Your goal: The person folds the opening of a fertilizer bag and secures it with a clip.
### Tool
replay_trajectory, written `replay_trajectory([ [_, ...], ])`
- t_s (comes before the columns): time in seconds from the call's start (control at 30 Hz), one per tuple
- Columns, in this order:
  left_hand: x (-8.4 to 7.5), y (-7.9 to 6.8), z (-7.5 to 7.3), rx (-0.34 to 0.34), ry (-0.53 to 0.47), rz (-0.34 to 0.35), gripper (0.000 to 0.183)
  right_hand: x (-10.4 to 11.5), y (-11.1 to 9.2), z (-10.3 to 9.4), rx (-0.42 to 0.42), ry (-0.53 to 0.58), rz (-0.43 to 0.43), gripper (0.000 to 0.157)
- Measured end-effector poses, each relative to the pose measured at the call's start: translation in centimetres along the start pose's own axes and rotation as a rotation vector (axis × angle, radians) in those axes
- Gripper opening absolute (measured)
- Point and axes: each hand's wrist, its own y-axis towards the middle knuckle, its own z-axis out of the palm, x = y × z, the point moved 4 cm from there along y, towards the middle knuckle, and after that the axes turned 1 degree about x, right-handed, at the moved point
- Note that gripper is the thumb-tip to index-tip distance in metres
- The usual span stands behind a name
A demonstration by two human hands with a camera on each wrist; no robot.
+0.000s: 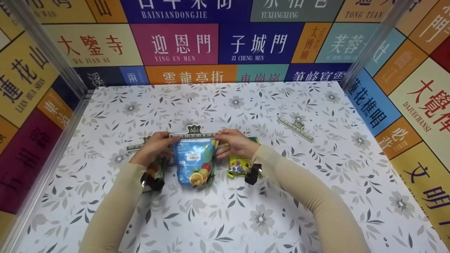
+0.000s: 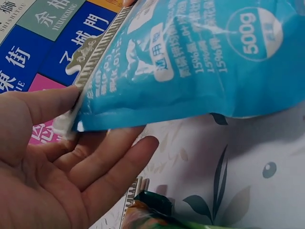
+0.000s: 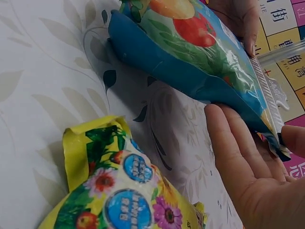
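A blue 500g pouch with fruit printed on it (image 1: 191,165) is held up by its top edge, which carries a piano-keyboard clip (image 1: 193,135). My left hand (image 1: 154,147) pinches one end of the clip and the pouch corner, thumb in front and fingers behind. At the other end, my right hand (image 1: 237,142) pinches the clip and corner between thumb and fingers. The pouch's lower part hangs in front of the table surface in the left wrist view. Under my right hand lies a yellow flower-printed packet (image 3: 128,191).
Beside my left hand lies a green and orange packet (image 2: 152,210), partly hidden, with another keyboard clip (image 1: 133,147) at its top. A loose keyboard clip (image 1: 296,128) rests at the table's back right. Printed panels (image 1: 175,44) wall in the flowered table (image 1: 218,218).
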Motion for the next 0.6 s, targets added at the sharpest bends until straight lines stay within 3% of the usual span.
replay_trajectory([
  [0.13,0.3,0.1,0.2,-0.014,0.017,-0.036,0.059,-0.2,0.1,0.1,-0.025,0.002,0.034,0.032],
  [0.27,0.5,0.0,0.5,-0.018,0.033,-0.063,0.068,-0.2,0.1,0.2,-0.039,0.019,0.066,0.051],
  [0.6,1.1,-0.3,1.2,0.050,0.075,-0.095,0.087,-0.5,0.3,0.7,0.000,0.049,0.105,0.060],
])
